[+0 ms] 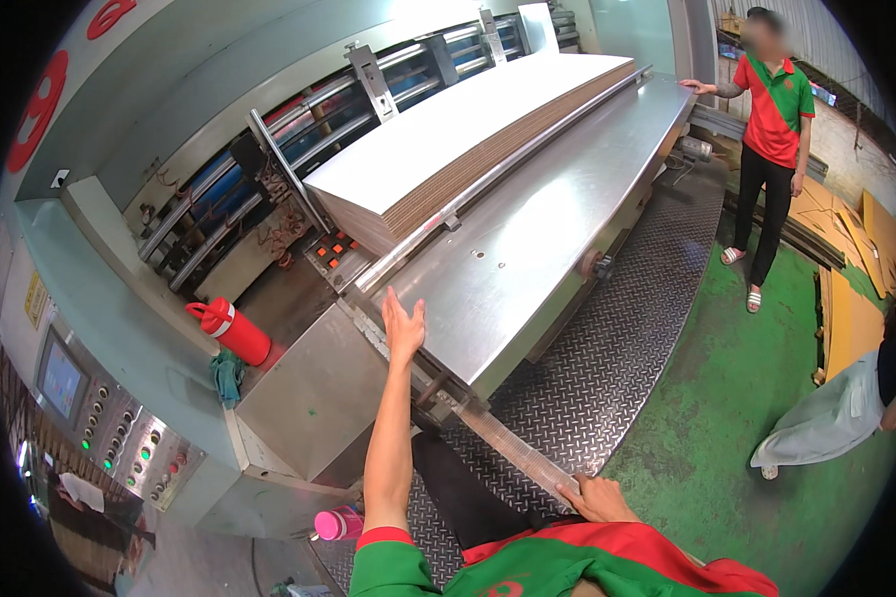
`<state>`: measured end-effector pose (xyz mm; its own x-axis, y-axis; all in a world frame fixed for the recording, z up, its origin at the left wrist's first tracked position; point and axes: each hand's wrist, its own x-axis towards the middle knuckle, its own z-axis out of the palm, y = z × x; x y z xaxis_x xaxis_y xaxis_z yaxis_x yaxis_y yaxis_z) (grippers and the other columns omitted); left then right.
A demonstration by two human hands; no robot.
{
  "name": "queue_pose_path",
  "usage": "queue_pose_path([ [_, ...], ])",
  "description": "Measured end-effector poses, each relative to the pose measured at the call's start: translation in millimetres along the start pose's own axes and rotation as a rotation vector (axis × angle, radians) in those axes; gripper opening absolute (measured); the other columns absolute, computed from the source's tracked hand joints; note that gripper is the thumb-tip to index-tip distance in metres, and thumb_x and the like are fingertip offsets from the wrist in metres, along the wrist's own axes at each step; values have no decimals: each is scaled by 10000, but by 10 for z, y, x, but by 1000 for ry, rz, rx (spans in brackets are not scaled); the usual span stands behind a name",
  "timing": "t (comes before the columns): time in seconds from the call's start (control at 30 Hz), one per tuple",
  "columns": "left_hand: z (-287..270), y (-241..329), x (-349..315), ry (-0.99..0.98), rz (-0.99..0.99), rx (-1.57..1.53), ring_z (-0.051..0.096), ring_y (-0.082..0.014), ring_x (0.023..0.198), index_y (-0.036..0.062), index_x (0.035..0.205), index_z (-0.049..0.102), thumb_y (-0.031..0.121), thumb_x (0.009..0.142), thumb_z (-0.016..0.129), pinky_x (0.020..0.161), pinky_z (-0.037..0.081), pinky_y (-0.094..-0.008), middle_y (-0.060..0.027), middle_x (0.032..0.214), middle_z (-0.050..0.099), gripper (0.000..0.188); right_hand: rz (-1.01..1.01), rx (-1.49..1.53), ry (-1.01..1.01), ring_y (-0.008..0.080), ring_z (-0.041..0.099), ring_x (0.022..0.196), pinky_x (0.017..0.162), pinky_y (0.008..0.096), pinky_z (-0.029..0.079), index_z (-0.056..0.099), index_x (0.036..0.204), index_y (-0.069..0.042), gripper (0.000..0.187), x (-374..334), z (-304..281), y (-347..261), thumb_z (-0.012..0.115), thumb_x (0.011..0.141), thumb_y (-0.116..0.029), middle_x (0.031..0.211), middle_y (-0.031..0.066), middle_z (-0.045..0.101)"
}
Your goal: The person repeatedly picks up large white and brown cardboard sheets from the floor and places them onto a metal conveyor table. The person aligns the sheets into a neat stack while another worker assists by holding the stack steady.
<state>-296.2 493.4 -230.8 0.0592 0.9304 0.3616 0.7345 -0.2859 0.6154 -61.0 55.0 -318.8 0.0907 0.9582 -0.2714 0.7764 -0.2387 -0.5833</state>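
Observation:
My left hand point(403, 324) is open, fingers stretched and apart, at the near left corner of a long metal feed table point(528, 264). Whether its fingertips touch the metal edge, I cannot tell. My right hand point(599, 497) is closed round the near end of a long flat pale strip point(513, 446), close in front of my body. The strip's far end reaches the table's near corner. Beyond the table's rail lies a tall stack of cardboard sheets point(478, 129), white on top with brown edges.
A control panel point(129, 433) with screen and lit buttons stands at left, near a red flask point(231, 331). A pink bottle point(338, 523) is beside my left arm. Treadplate point(617, 368) runs along the table. A co-worker point(772, 129) touches the table's far end; another person point(831, 408) is at right.

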Motion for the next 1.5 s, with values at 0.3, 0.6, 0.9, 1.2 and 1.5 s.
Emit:
queue_pose_path([
  [0.3,7,-20,2,5,10,-3,237,-399,1493,2,1578,171,454,967,586,1217,216,-442,-281,1568,323,866,7,4,-24,481,693,795,732,579,539,649,1052,27,705,9,-12,2,402,990,-630,800,295,692],
  [0.6,-180,251,-52,30,31,274,467,-377,1336,34,1496,371,432,933,634,1115,349,-467,-252,1391,543,738,34,-20,-25,475,695,797,741,584,531,646,1036,23,693,3,-17,-16,423,980,-630,803,294,693],
  [0.9,-210,424,1093,401,117,63,630,-423,1095,-54,1206,615,366,885,724,940,491,-488,-243,1137,683,539,66,-30,-34,455,700,801,740,576,530,658,1001,7,666,45,60,8,456,966,-627,843,285,702],
  [1.2,-19,353,1811,144,-9,-50,680,-468,933,-116,902,690,350,791,826,788,540,-511,-319,922,693,497,48,-30,-13,440,701,785,712,543,542,677,1018,-19,648,123,195,165,509,929,-638,840,238,713],
  [1.5,-245,423,1841,162,-92,-100,446,-423,1362,-179,1387,399,606,889,649,1120,371,-445,-370,1405,458,962,-231,307,534,393,648,1026,933,480,470,671,1110,-13,290,739,-730,-461,586,935,-228,1107,208,698],
])
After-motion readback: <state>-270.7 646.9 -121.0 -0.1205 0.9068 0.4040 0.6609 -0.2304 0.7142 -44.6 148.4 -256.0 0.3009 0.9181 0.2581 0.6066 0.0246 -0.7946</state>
